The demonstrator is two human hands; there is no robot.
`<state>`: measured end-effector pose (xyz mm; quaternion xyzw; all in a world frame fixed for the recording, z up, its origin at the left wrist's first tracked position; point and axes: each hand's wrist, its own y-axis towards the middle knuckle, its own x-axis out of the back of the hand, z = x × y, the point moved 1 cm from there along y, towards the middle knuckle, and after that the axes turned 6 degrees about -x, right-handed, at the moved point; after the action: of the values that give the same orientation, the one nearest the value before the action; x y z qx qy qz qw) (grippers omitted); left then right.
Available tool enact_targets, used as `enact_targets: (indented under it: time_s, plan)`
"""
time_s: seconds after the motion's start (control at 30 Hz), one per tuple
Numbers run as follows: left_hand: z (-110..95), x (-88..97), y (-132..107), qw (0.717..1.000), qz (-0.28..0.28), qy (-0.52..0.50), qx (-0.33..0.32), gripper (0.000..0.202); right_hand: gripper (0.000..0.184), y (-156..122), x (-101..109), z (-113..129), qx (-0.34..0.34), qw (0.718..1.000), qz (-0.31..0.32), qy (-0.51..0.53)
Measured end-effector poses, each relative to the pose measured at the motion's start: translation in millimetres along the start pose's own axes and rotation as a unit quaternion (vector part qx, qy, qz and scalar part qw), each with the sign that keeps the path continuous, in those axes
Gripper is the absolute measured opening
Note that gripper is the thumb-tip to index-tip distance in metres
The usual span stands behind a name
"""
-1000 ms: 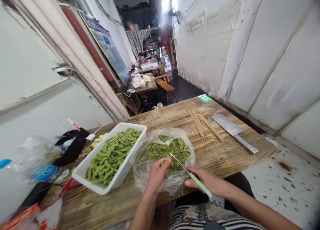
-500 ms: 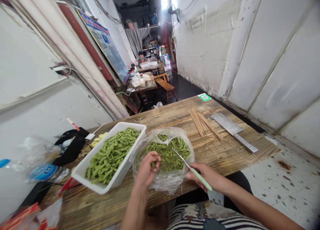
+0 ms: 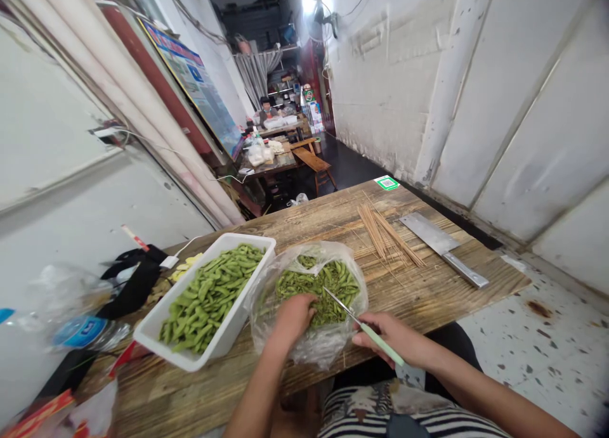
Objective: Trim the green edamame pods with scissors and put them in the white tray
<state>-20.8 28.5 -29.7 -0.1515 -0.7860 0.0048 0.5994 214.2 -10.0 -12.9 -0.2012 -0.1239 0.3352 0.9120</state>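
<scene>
My right hand (image 3: 387, 336) is closed around scissors with a pale green handle (image 3: 380, 344). Their thin metal blades (image 3: 339, 302) point up and left over a clear plastic bag (image 3: 328, 352). Inside the bag lie green edamame pods (image 3: 328, 279) and small trimmings. My left hand (image 3: 294, 317) reaches into the bag's near left side, fingers bent down among the pods. Whatever those fingertips hold is hidden. Left of the bag, a white plastic tub (image 3: 216, 355) is well filled with edamame pods (image 3: 209, 298).
On the wooden table (image 3: 185, 397), thin wooden skewers (image 3: 385, 235) and a cleaver (image 3: 442, 248) lie to the right. A water bottle (image 3: 90, 330) and a black bag (image 3: 136, 283) are at left. A person (image 3: 267, 110) sits at a far table.
My left hand has moved down and slightly right, from above the bag's edge into the pods. My right hand keeps the scissors in nearly the same place.
</scene>
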Motion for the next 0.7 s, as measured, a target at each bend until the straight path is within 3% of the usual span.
enact_targets:
  time_s: [0.13, 0.33, 0.43, 0.5, 0.7]
  plan:
    - [-0.3, 5.1, -3.4, 0.998, -0.007, 0.063, 0.029, 0.015, 0.042, -0.1, 0.6, -2.3, 0.003, 1.000, 0.003, -0.004]
    - [5.8, 3.8, -11.1, 0.987, -0.072, -0.141, -0.003, 0.025, 0.032, -1.6, 0.1, 1.0, 0.010, 1.000, -0.008, -0.028]
    - [8.5, 6.9, -14.4, 0.982, -0.127, -0.137, 0.036, 0.031, 0.029, -2.0, -0.8, 3.4, 0.015, 0.999, -0.013, -0.034]
    - [6.8, 8.4, -15.9, 0.982, -0.150, -0.114, 0.028, 0.026, 0.030, -1.8, -1.2, 3.7, 0.016, 0.999, -0.012, -0.035]
    - [-12.6, -0.2, -14.4, 0.988, -0.080, -0.089, -0.093, 0.021, 0.036, -0.6, -2.0, 2.3, 0.011, 1.000, -0.004, -0.017]
